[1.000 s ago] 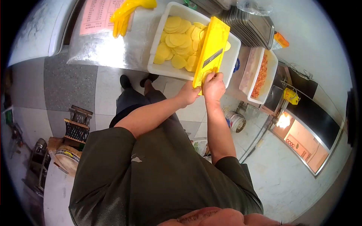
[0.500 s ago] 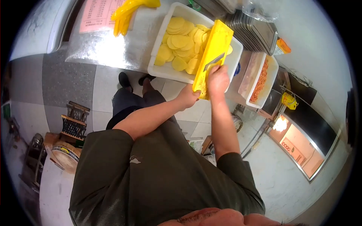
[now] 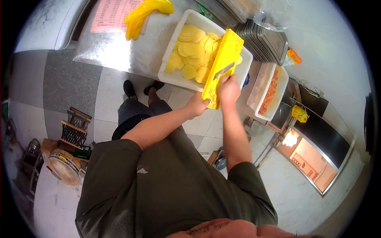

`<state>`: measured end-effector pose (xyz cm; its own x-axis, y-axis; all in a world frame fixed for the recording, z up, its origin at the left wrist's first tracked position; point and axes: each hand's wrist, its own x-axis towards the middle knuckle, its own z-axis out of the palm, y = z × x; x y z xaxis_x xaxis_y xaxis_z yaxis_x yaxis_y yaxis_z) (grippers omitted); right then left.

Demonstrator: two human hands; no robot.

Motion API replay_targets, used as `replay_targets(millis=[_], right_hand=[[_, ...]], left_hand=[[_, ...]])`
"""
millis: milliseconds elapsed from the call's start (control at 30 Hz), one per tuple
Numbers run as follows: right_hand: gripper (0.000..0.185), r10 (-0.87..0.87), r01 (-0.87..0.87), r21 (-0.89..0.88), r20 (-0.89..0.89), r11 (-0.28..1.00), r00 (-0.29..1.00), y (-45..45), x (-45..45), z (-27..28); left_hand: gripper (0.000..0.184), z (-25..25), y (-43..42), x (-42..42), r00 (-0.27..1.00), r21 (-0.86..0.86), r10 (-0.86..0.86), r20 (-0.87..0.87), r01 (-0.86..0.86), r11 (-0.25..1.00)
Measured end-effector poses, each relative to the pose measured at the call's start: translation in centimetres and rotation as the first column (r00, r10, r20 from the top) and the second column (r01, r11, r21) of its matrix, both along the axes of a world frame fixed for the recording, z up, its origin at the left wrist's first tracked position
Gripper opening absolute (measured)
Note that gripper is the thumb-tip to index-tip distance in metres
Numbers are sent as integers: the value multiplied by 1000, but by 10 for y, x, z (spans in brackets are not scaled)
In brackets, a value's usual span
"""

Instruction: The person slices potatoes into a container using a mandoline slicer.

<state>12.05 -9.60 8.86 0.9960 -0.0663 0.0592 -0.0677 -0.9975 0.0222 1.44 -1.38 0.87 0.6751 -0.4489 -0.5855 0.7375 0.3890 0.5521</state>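
Observation:
A yellow slicer (image 3: 228, 53) with a slanted metal blade leans across the right part of a white tub (image 3: 162, 71). My left hand (image 3: 197, 105) is closed on the slicer's lower end. Over the slicer's face, just below the blade, my right hand (image 3: 229, 90) is closed, slightly blurred; whatever lies under its fingers is hidden. Thin yellow round slices (image 3: 192, 49) are heaped in the tub, and one more slice shows to the right of the slicer.
Yellow gloves (image 3: 137, 29) and a pink printed sheet (image 3: 113, 16) lie on the metal table (image 3: 99, 45). Stacked dark trays (image 3: 274, 41) stand behind the tub. A white container of orange-red pieces (image 3: 270, 93) is at the right. A stool (image 3: 74, 133) stands on the floor.
Against one second ago, my right hand has gone up the slicer towards the blade, then slightly down again. My left hand keeps its hold. The whole view has shifted a little.

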Motion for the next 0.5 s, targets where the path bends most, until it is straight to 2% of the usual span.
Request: replay_targets(millis=[133,233,333,433,500], right_hand=[[26,-58,58,-5,53,998,997,-7,-54,-7],[25,-78,78,12,59,997,995,-8,-59,-11],[25,-56,56,-5,60,998,997,-7,-59,-10],[25,-49,50,-6,63,999,997,-8,-56,-11],[25,-48,48,3,63,999,997,-7,-53,-11]], left_hand=[[39,15,10,5,998,-6,43,45,-42,999],[29,17,8,3,988,-1,152,43,-152,988],[29,16,7,4,992,5,128,13,-128,992],[37,8,8,6,1000,-21,-7,4,7,1000],[37,9,7,6,1000,-26,16,7,-16,1000]])
